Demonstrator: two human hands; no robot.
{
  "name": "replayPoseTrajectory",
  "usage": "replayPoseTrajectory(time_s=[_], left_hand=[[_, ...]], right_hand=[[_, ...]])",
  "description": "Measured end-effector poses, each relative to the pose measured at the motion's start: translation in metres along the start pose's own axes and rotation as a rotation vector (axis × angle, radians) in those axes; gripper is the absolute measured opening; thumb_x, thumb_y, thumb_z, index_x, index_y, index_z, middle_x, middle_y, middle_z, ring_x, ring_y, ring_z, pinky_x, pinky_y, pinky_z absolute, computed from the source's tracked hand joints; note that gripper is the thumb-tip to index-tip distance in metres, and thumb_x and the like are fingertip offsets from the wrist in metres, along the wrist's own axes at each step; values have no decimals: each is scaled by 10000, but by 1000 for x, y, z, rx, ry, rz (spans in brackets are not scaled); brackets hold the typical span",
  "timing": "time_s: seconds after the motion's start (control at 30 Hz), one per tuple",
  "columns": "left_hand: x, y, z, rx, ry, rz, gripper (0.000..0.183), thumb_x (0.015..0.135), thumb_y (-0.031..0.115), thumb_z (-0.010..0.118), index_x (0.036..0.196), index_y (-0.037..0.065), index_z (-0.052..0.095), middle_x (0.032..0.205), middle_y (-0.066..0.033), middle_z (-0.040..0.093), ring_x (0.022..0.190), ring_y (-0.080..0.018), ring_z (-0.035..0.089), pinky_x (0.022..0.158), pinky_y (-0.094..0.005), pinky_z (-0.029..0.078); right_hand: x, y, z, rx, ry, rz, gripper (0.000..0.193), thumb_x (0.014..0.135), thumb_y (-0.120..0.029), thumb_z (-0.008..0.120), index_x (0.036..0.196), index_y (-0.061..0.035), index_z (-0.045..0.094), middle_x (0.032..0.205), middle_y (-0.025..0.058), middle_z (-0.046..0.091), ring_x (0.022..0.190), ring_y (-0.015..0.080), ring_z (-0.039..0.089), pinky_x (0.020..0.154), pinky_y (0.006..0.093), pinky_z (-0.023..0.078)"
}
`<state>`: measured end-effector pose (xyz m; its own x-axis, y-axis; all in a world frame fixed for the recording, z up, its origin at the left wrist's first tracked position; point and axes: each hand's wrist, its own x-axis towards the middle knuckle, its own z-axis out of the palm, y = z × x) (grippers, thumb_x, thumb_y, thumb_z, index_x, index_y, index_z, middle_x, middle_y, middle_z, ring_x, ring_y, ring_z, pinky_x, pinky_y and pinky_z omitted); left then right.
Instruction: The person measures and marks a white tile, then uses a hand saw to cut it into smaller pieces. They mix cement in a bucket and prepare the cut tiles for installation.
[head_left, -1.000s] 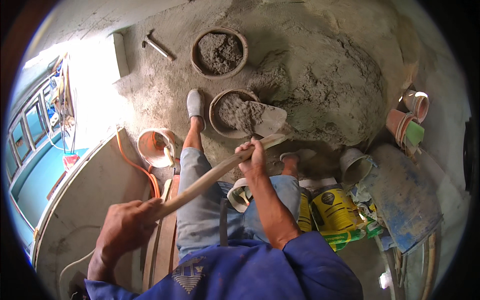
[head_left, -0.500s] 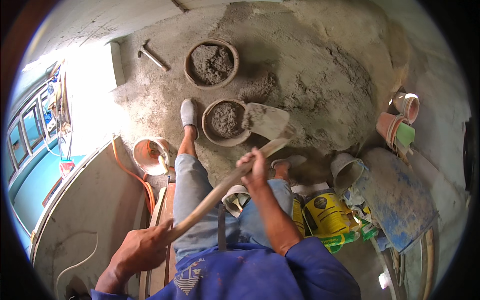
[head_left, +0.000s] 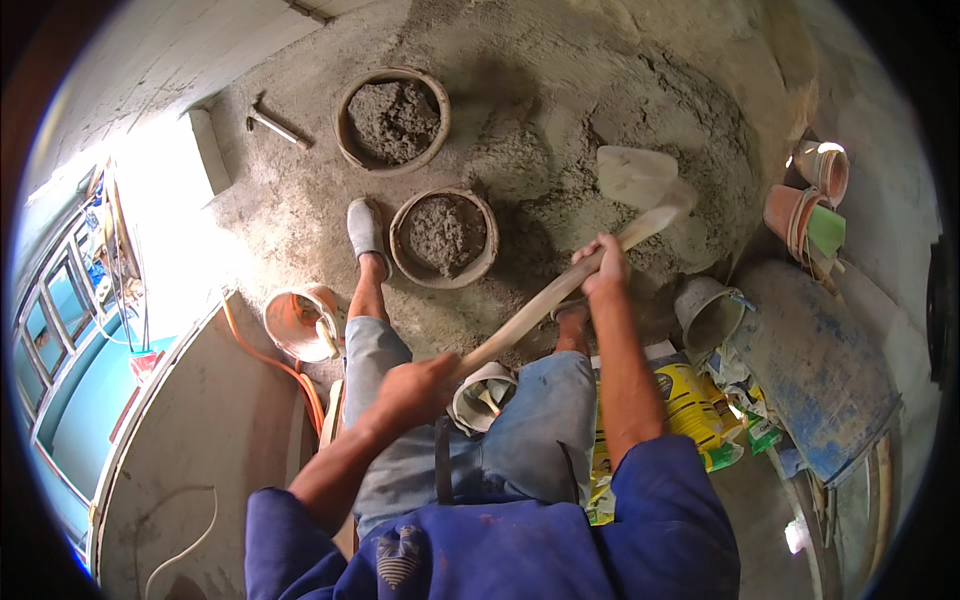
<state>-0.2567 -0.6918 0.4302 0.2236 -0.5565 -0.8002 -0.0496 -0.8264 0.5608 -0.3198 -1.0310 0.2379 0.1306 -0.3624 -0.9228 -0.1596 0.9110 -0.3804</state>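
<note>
Fingers (head_left: 597, 250) of right hand (head_left: 606, 266) wrapped round the wooden handle of a shovel (head_left: 540, 305), partway down it. Left hand (head_left: 418, 388) closed in a fist near the handle's rear end; its fingers look pressed around the wood, tips hidden. Handle slants up and right from left fist to right fingers. Blade (head_left: 637, 175) sits beyond the right fingers, over the grey wet mix (head_left: 700, 130); can't tell if it touches. Blade face looks mostly bare.

Left of the right fingers, beyond the left fist: round tub (head_left: 490, 245) with grey mix in it. Farther out, second tub (head_left: 443, 122), also loaded. Small bucket (head_left: 468, 402) just beside the left fist, between the knees. Left of that fist, well apart: pale bucket (head_left: 288, 318) with orange hose (head_left: 250, 345) nearby. Hammer (head_left: 277, 127) flat on the floor, far out past both tubs' left. Right of the right fingers: tipped grey bucket (head_left: 700, 310), then reddish buckets (head_left: 780, 215) farther out. Yellow bags (head_left: 690, 405) near the right forearm.
</note>
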Motion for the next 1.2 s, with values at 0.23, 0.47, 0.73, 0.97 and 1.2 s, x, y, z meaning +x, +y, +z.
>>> replayPoseTrajectory(time_s=[0.23,0.47,0.73,0.97,1.2], left_hand=[[56,77,4,-536,19,184,588,908,323,724,1408,80,531,1084,-187,693,975,-314,689,857,-402,541],[58,-79,-14,-424,399,-56,419,906,226,738,1261,30,636,952,-128,687,734,-219,646,719,-364,542],[245,-274,-182,-381,823,-254,760,887,389,727,1438,-68,470,1424,-300,526,1344,-388,509,1120,-426,399],[316,-251,-295,-570,822,-107,850,844,432,778,1450,-66,450,1381,-288,565,1301,-388,547,1081,-416,449],[277,-151,-223,-601,687,58,445,921,421,679,1109,20,717,902,-251,711,900,-400,701,856,-454,540]], right_hand=[[30,-90,-20,151,-394,227,153,960,-231,602,944,-85,559,777,46,582,615,186,547,690,411,509],[42,-7,9,-97,72,-23,478,994,-418,580,1321,-76,514,1165,124,634,928,229,630,862,418,531],[70,160,137,-1752,-191,-199,855,936,-437,677,1594,-92,253,1621,199,287,1466,397,328,1177,528,361],[17,207,141,-1632,-179,-730,304,907,-289,723,942,4,653,879,197,642,845,412,609,748,483,476],[-57,202,113,-1866,-594,-385,416,912,-336,696,706,4,572,741,290,543,745,524,495,576,512,413]])
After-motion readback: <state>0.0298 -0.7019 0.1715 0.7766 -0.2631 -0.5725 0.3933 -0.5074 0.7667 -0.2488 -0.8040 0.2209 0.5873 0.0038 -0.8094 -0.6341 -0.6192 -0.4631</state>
